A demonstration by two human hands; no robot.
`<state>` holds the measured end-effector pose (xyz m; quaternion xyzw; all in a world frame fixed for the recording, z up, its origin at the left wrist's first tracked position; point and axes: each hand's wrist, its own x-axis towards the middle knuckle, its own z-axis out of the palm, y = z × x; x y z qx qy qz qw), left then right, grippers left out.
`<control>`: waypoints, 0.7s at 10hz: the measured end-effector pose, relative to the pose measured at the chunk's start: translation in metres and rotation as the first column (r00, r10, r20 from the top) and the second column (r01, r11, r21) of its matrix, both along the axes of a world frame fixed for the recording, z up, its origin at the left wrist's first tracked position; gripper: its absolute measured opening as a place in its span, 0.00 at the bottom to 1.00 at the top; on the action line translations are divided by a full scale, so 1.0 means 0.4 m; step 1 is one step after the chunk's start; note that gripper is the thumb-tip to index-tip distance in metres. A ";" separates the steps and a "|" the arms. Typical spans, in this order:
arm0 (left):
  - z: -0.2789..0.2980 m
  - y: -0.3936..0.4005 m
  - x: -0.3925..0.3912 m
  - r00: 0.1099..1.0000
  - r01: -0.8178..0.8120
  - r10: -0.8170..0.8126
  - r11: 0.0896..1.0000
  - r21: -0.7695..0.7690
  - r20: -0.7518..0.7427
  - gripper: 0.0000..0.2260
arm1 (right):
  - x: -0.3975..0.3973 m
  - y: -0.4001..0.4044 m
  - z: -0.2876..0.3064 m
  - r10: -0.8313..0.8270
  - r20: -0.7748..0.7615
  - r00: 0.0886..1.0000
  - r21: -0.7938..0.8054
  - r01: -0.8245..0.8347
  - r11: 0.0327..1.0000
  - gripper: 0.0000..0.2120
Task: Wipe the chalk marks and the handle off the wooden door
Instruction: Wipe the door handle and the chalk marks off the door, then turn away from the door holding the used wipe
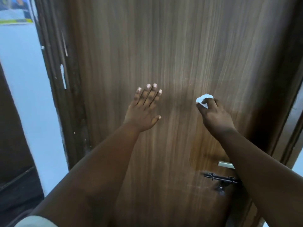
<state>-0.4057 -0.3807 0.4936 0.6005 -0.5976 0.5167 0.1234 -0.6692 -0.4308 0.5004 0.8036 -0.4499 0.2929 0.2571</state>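
Right hand (213,115) clutching tissue (205,99) against door (180,46)

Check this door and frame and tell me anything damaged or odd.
The dark door frame on the left is chipped, with pale patches where the finish has come off. The door itself looks sound. The right hand grips a white wad.

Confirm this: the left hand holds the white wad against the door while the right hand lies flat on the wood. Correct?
Not quite: the hands are swapped. In the head view the right hand holds the white wad against the door, and the left hand lies flat on the wood.
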 end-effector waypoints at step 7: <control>0.076 0.682 0.751 0.963 -0.263 0.258 0.963 -0.060 -0.077 0.39 | 0.910 0.456 0.123 0.344 0.383 0.857 -0.158 -0.306 0.939 0.21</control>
